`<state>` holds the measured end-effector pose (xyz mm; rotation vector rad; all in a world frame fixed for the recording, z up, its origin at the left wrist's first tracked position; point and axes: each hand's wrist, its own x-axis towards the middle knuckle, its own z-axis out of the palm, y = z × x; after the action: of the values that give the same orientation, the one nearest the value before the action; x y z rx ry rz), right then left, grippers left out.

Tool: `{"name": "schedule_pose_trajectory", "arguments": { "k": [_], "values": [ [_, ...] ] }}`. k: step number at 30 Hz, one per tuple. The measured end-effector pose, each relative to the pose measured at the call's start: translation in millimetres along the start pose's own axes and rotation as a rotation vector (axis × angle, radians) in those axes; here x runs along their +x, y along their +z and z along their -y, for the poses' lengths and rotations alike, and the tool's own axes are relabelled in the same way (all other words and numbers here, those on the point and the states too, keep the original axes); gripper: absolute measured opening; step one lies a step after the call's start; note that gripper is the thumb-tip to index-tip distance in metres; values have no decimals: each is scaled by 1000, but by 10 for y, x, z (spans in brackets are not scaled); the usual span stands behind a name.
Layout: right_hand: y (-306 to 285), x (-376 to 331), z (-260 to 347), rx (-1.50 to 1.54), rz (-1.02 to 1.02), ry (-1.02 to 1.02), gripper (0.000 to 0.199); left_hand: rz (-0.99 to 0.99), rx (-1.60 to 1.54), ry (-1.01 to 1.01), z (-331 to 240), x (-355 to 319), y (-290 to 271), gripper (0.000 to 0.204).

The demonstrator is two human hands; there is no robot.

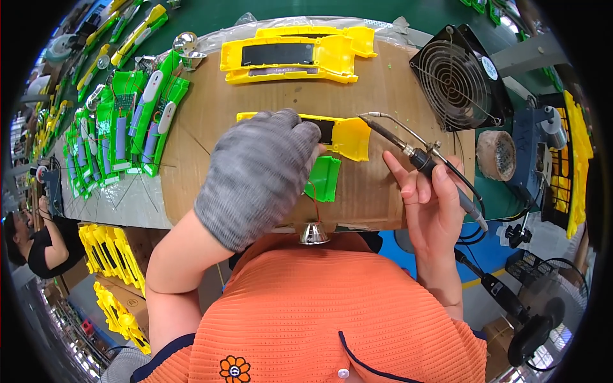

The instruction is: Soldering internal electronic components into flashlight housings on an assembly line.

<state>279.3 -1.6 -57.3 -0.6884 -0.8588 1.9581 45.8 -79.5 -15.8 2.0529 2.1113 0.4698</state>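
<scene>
My left hand (258,172), in a grey knitted glove, is curled over the middle of the cardboard. Beneath and beyond it lies a yellow plastic shell (352,137) with a black strip. A green plastic casing (324,180) sticks out from under the hand, and thin wires run toward a shiny reflector cup (313,233) at the table's near edge. The glove hides what its fingers grip. My bare right hand (434,198) holds a soldering iron (421,161) with a curved metal feed tube alongside. Its tip points left, above the right end of the yellow shell.
More yellow shells (287,56) lie stacked at the cardboard's far side. Several green casings (121,127) with wires and batteries crowd the left. A black fan (456,80) stands far right, near a solder roll (554,127) and a round tape-like roll (496,155). Another person (48,242) sits at left.
</scene>
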Motion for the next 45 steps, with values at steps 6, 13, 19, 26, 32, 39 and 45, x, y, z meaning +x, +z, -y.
{"name": "schedule_pose_trajectory", "arguments": {
  "k": [6,13,19,26,32,39,45],
  "values": [
    [-50,-92,19,2,-18,-26,8,21,380,-190,141,-568,-424,19],
    [59,-239,-46,-61,50,26,14,-314,-88,-69,430,-512,-242,22],
    [68,-349,-60,-97,45,121,22,-129,-374,107,430,-517,-150,21],
    [147,-354,-23,-250,138,115,20,8,-42,305,389,-430,-151,19],
    [265,-373,13,-344,96,187,20,70,31,286,345,-408,-192,20],
    [300,-375,17,-386,105,217,22,71,15,290,339,-407,-206,21],
    [353,-384,23,-403,94,223,23,111,32,297,347,-404,-215,24]
  ]
}}
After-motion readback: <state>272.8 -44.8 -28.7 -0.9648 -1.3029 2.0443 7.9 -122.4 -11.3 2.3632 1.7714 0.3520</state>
